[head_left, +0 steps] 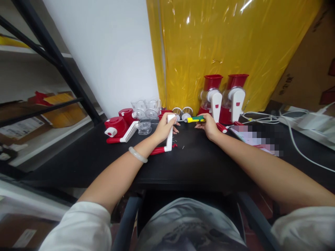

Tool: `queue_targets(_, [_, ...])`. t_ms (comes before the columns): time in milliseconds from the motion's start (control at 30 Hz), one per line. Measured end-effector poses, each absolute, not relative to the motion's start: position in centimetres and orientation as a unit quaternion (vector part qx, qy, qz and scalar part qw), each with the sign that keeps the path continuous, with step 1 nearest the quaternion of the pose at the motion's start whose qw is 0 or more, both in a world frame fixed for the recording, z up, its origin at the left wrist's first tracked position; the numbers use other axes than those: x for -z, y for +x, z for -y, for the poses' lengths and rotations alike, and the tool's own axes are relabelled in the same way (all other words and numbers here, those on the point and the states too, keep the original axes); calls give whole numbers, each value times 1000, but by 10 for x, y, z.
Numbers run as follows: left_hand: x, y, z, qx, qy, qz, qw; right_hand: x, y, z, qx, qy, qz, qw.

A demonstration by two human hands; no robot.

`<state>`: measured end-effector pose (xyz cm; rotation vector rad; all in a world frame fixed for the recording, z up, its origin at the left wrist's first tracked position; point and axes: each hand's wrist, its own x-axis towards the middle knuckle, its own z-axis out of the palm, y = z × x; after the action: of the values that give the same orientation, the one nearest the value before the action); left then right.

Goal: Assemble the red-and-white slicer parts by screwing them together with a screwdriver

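My left hand (164,128) is closed round the upper end of a white crank handle (169,136) with a red grip (158,150) at its lower end. In my right hand (208,125) is a yellow and green screwdriver (195,119), held level with its shaft pointing left towards the crank handle. Whether its tip touches anything I cannot tell. Below my left hand a small red piece (175,145) lies on the black table, with several small screws (183,147) near it.
Two assembled red and white rotary graters (213,94) stand at the back right. Red grater bases (116,127), clear plastic parts (144,128) and metal grating drums (186,113) sit along the back. White cables (290,129) and a printed sheet (252,139) lie right; a shelf rack (49,52) stands left.
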<state>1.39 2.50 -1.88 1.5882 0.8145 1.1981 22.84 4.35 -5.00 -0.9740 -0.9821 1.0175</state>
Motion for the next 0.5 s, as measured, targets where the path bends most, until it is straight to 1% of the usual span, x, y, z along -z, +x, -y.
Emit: queue_targets(500, [22, 14, -28, -475, 641, -349, 491, 51, 229, -43, -428, -431, 442, 660])
